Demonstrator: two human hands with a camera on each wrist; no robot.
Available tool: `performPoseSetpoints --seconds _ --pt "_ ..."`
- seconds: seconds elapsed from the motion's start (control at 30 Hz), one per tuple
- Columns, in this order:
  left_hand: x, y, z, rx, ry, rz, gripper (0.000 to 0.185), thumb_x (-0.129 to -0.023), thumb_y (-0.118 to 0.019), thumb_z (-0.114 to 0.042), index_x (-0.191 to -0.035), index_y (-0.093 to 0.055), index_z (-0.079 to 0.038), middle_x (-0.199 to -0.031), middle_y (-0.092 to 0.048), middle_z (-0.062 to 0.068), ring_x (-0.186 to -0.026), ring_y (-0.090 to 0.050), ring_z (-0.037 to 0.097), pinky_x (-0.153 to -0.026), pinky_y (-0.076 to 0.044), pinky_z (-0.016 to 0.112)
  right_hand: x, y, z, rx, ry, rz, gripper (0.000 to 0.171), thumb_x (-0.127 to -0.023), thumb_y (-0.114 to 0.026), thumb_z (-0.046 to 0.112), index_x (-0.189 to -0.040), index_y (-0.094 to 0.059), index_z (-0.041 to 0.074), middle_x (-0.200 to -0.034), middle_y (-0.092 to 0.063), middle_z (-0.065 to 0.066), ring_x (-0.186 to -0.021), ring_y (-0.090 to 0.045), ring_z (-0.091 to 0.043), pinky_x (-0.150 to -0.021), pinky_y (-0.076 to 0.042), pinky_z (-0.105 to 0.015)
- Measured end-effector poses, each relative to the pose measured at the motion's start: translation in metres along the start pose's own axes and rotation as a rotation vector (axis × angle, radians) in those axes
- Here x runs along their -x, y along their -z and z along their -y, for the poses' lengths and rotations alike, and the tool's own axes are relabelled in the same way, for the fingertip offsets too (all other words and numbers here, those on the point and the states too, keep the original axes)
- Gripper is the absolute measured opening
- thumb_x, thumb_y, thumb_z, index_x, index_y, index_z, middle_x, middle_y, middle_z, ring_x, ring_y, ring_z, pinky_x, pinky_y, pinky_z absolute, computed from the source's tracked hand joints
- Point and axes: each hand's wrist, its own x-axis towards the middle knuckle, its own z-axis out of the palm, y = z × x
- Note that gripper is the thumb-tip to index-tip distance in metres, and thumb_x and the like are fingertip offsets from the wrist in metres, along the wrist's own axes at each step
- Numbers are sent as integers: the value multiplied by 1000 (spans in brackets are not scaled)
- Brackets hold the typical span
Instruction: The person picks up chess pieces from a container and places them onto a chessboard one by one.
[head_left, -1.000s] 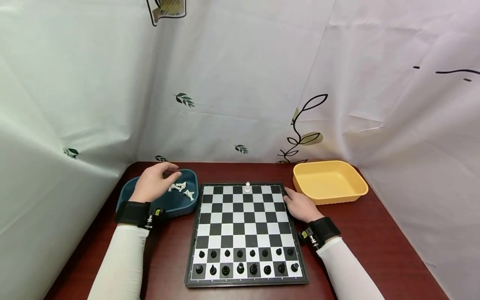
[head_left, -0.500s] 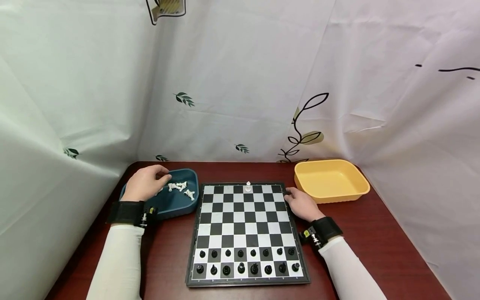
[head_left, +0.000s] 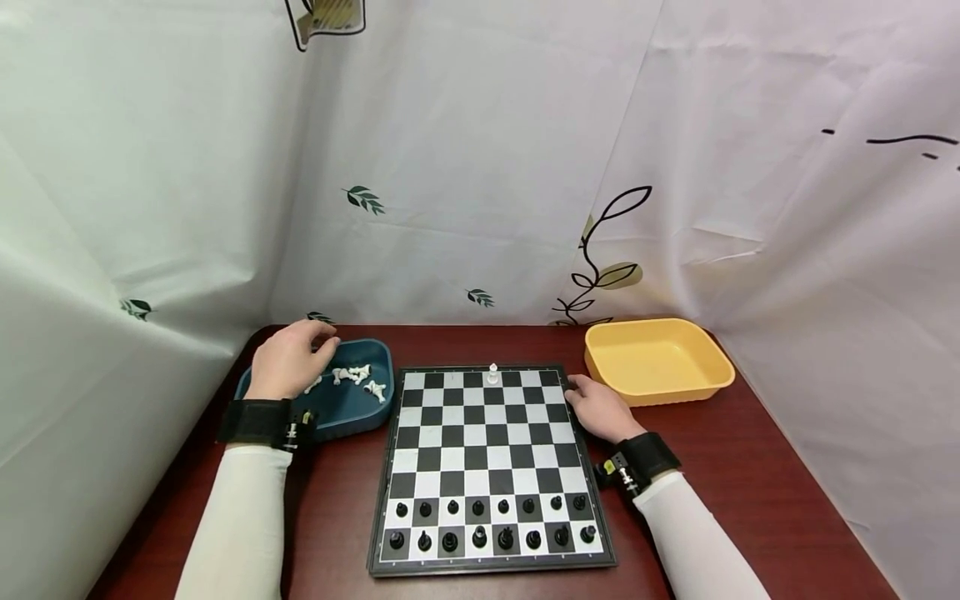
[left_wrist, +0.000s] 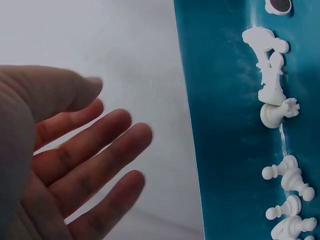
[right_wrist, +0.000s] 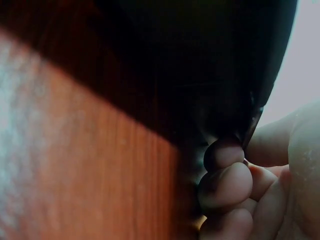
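Observation:
Over the left part of a blue tray (head_left: 341, 410) hovers my left hand (head_left: 285, 362), its fingers apart and holding nothing. White chess pieces (head_left: 360, 372) lie in the tray, some hidden by that hand in the head view. In the left wrist view the thumb and fingertips are separated, beside the tray's wall. My right hand (head_left: 598, 411) grips the right edge of a chessboard (head_left: 465, 435) near its far corner; the right wrist view shows curled fingers (right_wrist: 227, 185) at the dark edge. A single white piece (head_left: 492, 375) stands on the far row.
Two rows of black chess pieces (head_left: 478, 537) stand along the board's near side. A yellow tray (head_left: 660, 396) sits at the back right, close to the right hand. A pale patterned cloth (head_left: 480, 167) hangs behind the dark red table (head_left: 337, 517).
My left hand has moved left over the blue tray, uncovering more of the white pieces. My right hand stays at the board's edge.

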Motion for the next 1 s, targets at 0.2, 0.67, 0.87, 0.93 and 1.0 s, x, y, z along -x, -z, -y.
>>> performPoseSetpoints --seconds 0.2,0.67,0.87,0.93,1.0 --pt "-1 2 9 -22 -3 -123 20 -106 -74 -18 -121 -81 -6 -119 -78 20 -91 -73 39 -70 -57 60 0 0 0 3 4 0 48 -114 -51 20 -152 -58 -9 -148 -65 -29 -136 -64 -46 -114 -48 -62" --pt "-4 -12 23 -104 8 0 22 -104 -73 -17 -119 -80 -2 -116 -78 22 -93 -74 41 -79 -59 63 0 2 -1 7 4 -7 48 -114 -51 19 -152 -58 -9 -148 -65 -28 -135 -64 -46 -114 -48 -62" --pt "-3 -29 12 -96 -18 191 22 -102 -78 -15 -120 -81 -3 -109 -78 17 -91 -72 34 -80 -61 58 0 1 -1 3 7 -3 48 -114 -51 19 -152 -58 -9 -148 -65 -29 -136 -64 -46 -114 -48 -62" --pt "-2 -34 7 -105 -20 234 21 -101 -79 -16 -118 -82 -4 -108 -79 15 -93 -73 32 -82 -61 57 0 1 -1 4 4 1 48 -114 -51 19 -153 -58 -9 -148 -65 -29 -135 -64 -46 -114 -48 -62" --pt "-1 -37 2 -108 -16 271 21 -100 -80 -16 -117 -83 -5 -109 -80 15 -95 -73 32 -85 -62 58 -1 1 0 7 4 2 48 -114 -51 19 -153 -58 -9 -148 -65 -29 -135 -64 -46 -114 -48 -62"
